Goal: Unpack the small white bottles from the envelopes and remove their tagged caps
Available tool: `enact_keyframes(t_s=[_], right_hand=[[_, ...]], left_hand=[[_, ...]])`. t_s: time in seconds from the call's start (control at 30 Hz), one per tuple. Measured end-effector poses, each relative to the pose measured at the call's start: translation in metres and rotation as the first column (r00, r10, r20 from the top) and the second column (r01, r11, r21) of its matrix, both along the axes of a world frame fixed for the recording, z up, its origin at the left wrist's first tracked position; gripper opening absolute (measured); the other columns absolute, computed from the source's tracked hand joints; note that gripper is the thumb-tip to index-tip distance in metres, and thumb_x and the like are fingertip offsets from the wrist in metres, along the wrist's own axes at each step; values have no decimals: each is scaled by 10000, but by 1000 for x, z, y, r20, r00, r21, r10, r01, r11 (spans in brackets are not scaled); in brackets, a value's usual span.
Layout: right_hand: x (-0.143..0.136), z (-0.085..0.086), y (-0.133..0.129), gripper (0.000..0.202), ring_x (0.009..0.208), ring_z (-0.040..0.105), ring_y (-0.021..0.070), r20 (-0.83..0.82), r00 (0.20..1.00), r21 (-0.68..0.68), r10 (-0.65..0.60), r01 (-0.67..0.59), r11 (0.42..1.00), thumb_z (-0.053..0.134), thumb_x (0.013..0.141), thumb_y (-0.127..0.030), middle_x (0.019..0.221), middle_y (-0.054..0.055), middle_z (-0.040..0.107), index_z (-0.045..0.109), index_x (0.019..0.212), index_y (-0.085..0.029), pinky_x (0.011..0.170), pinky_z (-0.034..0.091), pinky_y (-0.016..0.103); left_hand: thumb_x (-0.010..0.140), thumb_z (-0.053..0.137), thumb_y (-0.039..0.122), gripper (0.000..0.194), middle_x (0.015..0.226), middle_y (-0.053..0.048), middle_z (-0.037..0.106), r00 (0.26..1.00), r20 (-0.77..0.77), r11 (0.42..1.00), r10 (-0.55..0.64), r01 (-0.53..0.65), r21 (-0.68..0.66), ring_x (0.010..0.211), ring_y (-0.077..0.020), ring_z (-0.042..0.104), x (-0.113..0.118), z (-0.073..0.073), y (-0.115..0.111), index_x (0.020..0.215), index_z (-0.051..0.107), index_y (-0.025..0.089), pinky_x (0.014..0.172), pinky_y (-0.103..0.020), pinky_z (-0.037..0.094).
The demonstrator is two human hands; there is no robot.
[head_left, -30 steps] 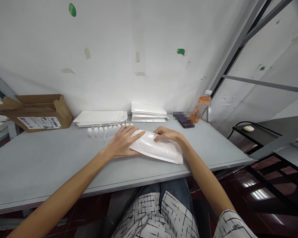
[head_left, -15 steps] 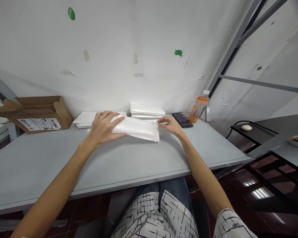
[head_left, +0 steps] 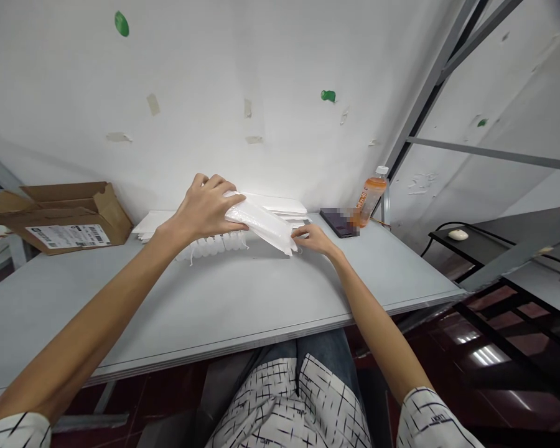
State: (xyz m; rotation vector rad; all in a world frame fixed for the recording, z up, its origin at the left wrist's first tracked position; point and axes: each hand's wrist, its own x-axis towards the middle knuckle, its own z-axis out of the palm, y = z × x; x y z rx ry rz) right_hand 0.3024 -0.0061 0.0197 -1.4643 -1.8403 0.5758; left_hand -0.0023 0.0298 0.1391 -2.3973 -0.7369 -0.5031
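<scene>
Item: white padded mailer [head_left: 264, 225], 1 piece, glossy and wrinkled. Location: above the grey table [head_left: 214, 305], in front of the right-hand stack of white mailers [head_left: 280, 203], left end raised, right end sloping down. Whether the low end touches the tabletop cannot be told.

Left hand [head_left: 210, 202]: closed about the raised end, thumb on the near side, fingers over the top.

Right hand [head_left: 315, 239]: at the lower end, fingertips drawn near each other at the edge; whether they pinch it or only touch it cannot be told.

Handling, by judgement: light, soft and apt to bend; the sheen suggests some slip. Contents, if any, are hidden, so fragility is uncertain. Best hold: 1 broad grip across an end, with the other hand lightly on the opposite edge; squeezing the middle would likely buckle it.

Adjacent: a row of small translucent bottles [head_left: 214, 244] below the left hand; the left-hand stack of white mailers [head_left: 154, 221], partly hidden by that arm; 1 open cardboard box [head_left: 74, 214], far left; 1 orange drink bottle [head_left: 372, 193], right.
</scene>
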Motion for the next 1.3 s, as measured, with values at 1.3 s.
enact_keyframes(t_s=[1.3], right_hand=[[-15,-1,-9,371,878,618,215,421,901,6,-105,113,994,619,793,-352,1028,65,711,676,1141,-233,709,395,277]], left_hand=[[780,456,810,779,1035,-35,670,858,143,810,493,-394,-434,817,-182,507,-168,-40,110,1184,659,176,705,-271,324]])
